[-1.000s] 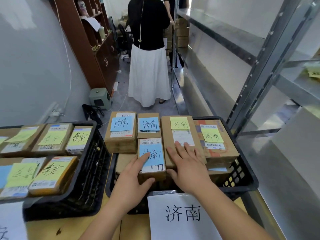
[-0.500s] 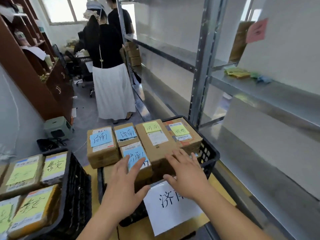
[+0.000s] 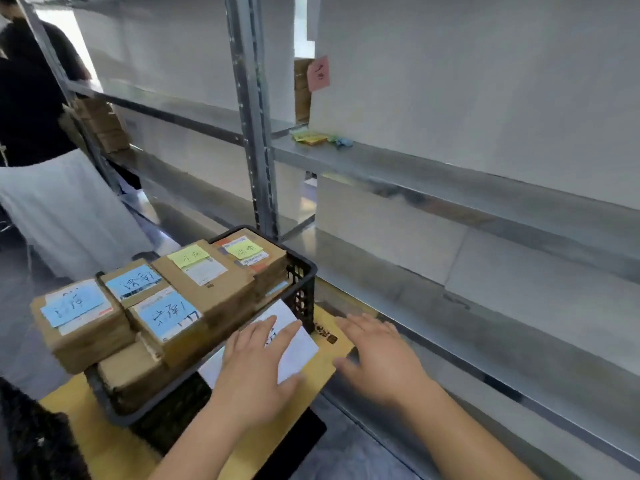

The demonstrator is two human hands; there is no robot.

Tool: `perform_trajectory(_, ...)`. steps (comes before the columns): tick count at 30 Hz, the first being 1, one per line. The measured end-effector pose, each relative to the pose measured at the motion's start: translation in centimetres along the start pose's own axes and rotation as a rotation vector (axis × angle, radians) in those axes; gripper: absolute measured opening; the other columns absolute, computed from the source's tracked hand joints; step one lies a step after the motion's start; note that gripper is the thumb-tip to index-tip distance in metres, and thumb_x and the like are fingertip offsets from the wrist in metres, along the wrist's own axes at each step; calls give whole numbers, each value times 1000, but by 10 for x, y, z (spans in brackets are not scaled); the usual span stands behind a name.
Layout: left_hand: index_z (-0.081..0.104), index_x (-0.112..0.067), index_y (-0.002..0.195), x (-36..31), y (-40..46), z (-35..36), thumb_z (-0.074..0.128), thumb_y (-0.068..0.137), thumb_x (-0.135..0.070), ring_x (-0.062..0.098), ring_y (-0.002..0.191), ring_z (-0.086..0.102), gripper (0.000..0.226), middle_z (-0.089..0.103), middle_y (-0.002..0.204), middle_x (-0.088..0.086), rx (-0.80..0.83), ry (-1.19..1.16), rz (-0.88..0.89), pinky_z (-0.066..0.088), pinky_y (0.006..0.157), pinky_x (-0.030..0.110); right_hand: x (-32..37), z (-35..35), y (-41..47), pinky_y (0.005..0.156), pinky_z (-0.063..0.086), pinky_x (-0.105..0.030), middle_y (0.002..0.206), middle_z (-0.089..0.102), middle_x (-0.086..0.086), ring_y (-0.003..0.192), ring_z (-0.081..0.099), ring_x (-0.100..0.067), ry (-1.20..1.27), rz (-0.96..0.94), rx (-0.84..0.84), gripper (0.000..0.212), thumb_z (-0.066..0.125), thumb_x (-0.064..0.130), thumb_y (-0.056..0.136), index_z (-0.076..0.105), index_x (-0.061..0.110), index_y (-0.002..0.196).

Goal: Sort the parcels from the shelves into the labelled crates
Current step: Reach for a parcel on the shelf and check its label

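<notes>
Brown cardboard parcels (image 3: 194, 289) fill the black plastic crate (image 3: 304, 289) at the yellow table's (image 3: 104, 441) right edge. Left hand (image 3: 256, 365) lies flat, empty, on the white paper label (image 3: 298, 344); right hand (image 3: 377, 358) hovers spread, empty.

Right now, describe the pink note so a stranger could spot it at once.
Start at the grey metal shelving upright that rises behind the black crate of parcels. Just right of it, above the shelf holding a small heap of yellow and blue notes, a stack of cardboard boxes stands; the pink note is stuck beside them. It is the only pink one.
</notes>
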State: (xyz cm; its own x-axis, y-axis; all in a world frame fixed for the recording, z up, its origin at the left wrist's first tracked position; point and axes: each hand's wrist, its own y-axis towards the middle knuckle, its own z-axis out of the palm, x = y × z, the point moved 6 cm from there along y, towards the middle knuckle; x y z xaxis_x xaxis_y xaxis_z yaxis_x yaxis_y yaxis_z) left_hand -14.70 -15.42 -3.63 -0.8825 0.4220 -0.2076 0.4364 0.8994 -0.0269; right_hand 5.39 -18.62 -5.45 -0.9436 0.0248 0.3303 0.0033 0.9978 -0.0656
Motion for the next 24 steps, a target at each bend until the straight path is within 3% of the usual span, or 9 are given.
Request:
perform_trajectory(6, 11, -49, 156, -112, 11, 15, 54, 90, -66, 19, 151, 18, 80, 21, 165, -5, 1, -54, 246, 14, 122, 39, -91, -32, -89, 126, 12, -46, 168, 20, 8, 156, 15, -19, -48, 211, -56, 74, 48, 59, 97, 15, 39, 160)
perform_trajectory(14, 4, -49, 156, -299, -11, 62, 50, 92, -67, 22, 155, 6, 81, 10, 169, 1, 84, -20, 502, 6, 126, 41, -213, -65, -231, 127, 10, -45, 170, 14, 5, 157, 9, -18, -38, 463, -123, 75, 46, 62, 98, 13, 38, 161)
perform_trajectory(24, 9, -49, 157, -530, -67, 126, 53, 91, -66, 24, 154, 12, 82, 14, 169, 4, 152, -37, 686, 9, 125, 40, -370, -97, -417, 126, 11, -44, 170, 16, 3, 156, 12, -18, -16, 674, -189, 77, 48, 62, 97, 14, 37, 161)
